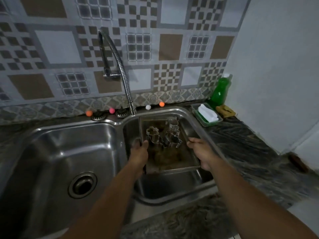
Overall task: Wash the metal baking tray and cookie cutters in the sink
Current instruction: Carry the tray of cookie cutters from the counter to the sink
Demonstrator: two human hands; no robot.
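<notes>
A dirty rectangular metal baking tray [174, 159] with brown residue hangs over the right sink basin [172, 188]. Several metal cookie cutters [164, 135] lie on the tray's far half. My left hand [139, 156] grips the tray's left edge, thumb over the rim. My right hand [202, 152] holds the tray's right edge near its front corner. The flexible steel faucet [120, 71] ends just above the tray's far left corner; no water is seen running.
The larger left basin [57, 163] has a round drain [82, 184]. On the right counter stand a green soap bottle [220, 91], a green tray with a white soap bar [207, 113] and a yellow sponge [225, 110]. Small coloured balls [88, 113] line the back ledge.
</notes>
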